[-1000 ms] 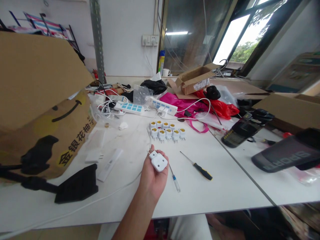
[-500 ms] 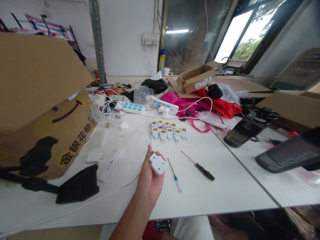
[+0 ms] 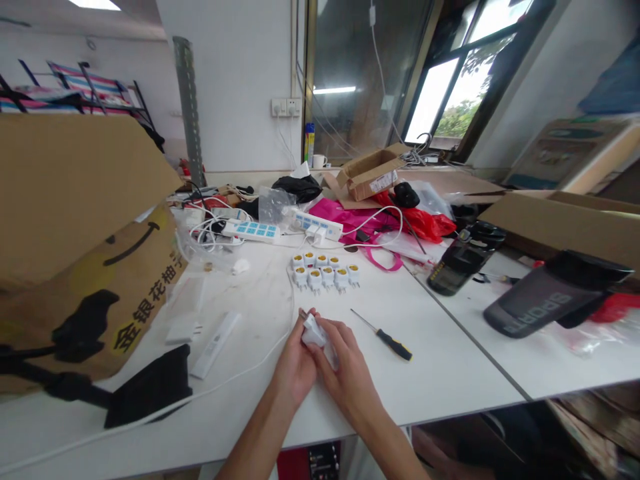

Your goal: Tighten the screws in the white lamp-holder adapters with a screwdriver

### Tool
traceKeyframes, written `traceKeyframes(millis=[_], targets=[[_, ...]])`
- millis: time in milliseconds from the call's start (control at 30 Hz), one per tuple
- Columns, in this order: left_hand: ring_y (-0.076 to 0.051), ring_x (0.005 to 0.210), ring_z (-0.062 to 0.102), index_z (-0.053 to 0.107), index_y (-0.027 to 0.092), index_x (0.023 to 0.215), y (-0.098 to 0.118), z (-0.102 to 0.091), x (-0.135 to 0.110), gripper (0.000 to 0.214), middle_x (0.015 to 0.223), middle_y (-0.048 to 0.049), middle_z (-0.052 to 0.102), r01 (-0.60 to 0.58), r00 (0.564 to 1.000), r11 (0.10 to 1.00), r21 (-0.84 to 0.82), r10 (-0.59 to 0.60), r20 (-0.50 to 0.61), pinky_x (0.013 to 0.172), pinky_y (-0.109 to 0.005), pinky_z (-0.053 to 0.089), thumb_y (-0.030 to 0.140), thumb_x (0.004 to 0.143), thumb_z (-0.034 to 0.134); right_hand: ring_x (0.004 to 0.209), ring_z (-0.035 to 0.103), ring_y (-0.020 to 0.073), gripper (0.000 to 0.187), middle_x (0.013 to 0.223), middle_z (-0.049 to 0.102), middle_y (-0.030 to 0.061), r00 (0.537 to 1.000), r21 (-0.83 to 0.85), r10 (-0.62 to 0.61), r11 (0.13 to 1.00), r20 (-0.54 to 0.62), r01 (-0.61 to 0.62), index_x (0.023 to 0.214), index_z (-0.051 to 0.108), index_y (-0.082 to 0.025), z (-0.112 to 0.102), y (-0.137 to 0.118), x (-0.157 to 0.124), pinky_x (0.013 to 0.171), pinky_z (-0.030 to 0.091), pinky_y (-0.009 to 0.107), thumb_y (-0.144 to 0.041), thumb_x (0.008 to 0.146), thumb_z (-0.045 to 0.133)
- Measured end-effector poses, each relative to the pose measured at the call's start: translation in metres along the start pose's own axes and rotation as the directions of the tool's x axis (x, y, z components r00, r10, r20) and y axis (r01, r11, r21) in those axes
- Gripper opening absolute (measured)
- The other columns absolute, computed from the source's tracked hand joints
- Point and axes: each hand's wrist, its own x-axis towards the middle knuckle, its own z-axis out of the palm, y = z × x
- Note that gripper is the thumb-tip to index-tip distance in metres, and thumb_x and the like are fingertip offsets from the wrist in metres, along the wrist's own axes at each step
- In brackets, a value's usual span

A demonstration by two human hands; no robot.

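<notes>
Both my hands meet at the middle of the white table, holding a small white plug adapter [image 3: 314,333] between them. My left hand [image 3: 295,367] cups it from below and the left, and my right hand [image 3: 347,377] grips it from the right, hiding much of its body. A thin white cable [image 3: 260,363] runs along the table past my left hand. Just beyond my right fingers lies a screwdriver with a black and yellow handle [image 3: 393,344]. Farther ahead stands a tight group of white lamp-socket adapters with yellow centres [image 3: 323,272].
Two white power strips [image 3: 250,231] with cords lie behind the adapters. A large cardboard sheet and printed paper bag [image 3: 115,287] rise on the left, with a black object [image 3: 147,388] in front. A black-and-grey bottle marked SPORT [image 3: 547,297] lies to the right.
My right hand has entered the view and joined my left on the adapter. The adapter is no longer resting on my left palm alone. The whole view has shifted slightly, with the scene appearing smaller.
</notes>
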Motion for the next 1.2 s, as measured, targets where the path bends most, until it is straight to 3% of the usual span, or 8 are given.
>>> traceKeyframes(millis=[233,400,467,767,867,1000,1100,1200], targets=[[-0.015,0.087,0.085,0.078,0.009,0.116,0.006,-0.007,0.004,0.026,0.104,-0.012,0.086,0.03,0.998,0.999,-0.024,-0.029,0.048,0.083,-0.022,0.07,0.017,0.115,0.053,0.121,0.074,0.0274,0.029,0.131,0.073,0.0128,0.995,0.022,-0.087,0.996,-0.05,0.088,0.136,0.071,-0.026,-0.003,-0.006,0.007,0.107,0.064,0.043,-0.021,0.108,0.064],[-0.019,0.096,0.086,0.069,0.01,0.147,0.008,-0.013,0.007,0.04,0.116,-0.0162,0.086,0.057,0.991,0.998,-0.021,-0.054,0.122,0.087,-0.025,0.07,0.011,0.112,0.05,0.133,0.072,0.0294,0.048,0.141,0.069,0.0151,0.954,0.033,-0.184,0.98,-0.237,0.197,0.154,0.062,-0.029,0.007,-0.011,0.002,0.11,0.065,0.045,-0.016,0.107,0.062],[-0.02,0.103,0.086,0.065,0.013,0.154,0.009,-0.016,0.008,0.048,0.124,-0.0167,0.085,0.054,0.99,0.998,-0.026,-0.05,0.13,0.093,-0.025,0.069,0.008,0.11,0.047,0.132,0.073,0.0278,0.047,0.137,0.071,0.0134,0.961,0.051,-0.219,0.972,-0.169,0.23,0.154,0.064,-0.03,0.013,-0.012,-0.002,0.108,0.066,0.042,-0.017,0.109,0.059],[-0.02,0.109,0.085,0.069,0.015,0.151,0.007,-0.021,0.012,0.046,0.127,-0.0162,0.084,0.044,0.991,0.998,-0.045,-0.038,0.126,0.098,-0.026,0.068,0.01,0.112,0.046,0.13,0.074,0.0241,0.046,0.137,0.071,0.0117,0.98,0.107,-0.122,0.984,-0.156,0.139,0.153,0.062,-0.031,0.025,-0.007,-0.01,0.109,0.064,0.037,-0.016,0.109,0.06],[-0.021,0.111,0.085,0.072,0.013,0.146,0.008,-0.019,0.01,0.041,0.128,-0.0172,0.084,0.047,0.992,0.998,-0.036,-0.043,0.118,0.101,-0.03,0.068,0.01,0.112,0.049,0.126,0.075,0.0245,0.038,0.135,0.073,0.013,0.975,0.15,-0.067,0.984,-0.211,0.1,0.146,0.065,-0.027,0.027,-0.002,-0.009,0.107,0.064,0.038,-0.02,0.109,0.062],[-0.021,0.109,0.084,0.074,0.012,0.143,0.007,-0.018,0.007,0.038,0.125,-0.0165,0.084,0.052,0.99,0.999,-0.005,-0.051,0.129,0.101,-0.03,0.067,0.011,0.11,0.054,0.112,0.079,0.0259,0.03,0.127,0.079,0.0138,0.981,0.312,0.136,0.946,-0.136,-0.088,0.132,0.072,-0.022,0.025,0.0,-0.002,0.1,0.065,0.04,-0.036,0.106,0.069],[-0.02,0.107,0.083,0.075,0.01,0.139,0.003,-0.016,0.005,0.034,0.122,-0.0168,0.084,0.041,0.985,0.999,0.019,-0.044,0.166,0.099,-0.029,0.067,0.014,0.112,0.056,0.103,0.082,0.0269,0.044,0.122,0.083,0.0153,0.931,0.516,0.356,0.814,-0.079,-0.267,0.131,0.071,-0.019,0.023,0.0,0.003,0.096,0.067,0.042,-0.051,0.101,0.075],[-0.02,0.111,0.082,0.077,0.009,0.133,0.0,-0.016,0.003,0.029,0.128,-0.0166,0.083,0.016,0.977,0.999,0.047,-0.026,0.21,0.1,-0.027,0.065,0.014,0.109,0.061,0.09,0.081,0.0263,0.05,0.103,0.085,0.0115,0.878,0.626,0.476,0.701,-0.053,-0.343,0.121,0.072,-0.018,0.02,-0.001,0.005,0.087,0.067,0.039,-0.06,0.095,0.08]])
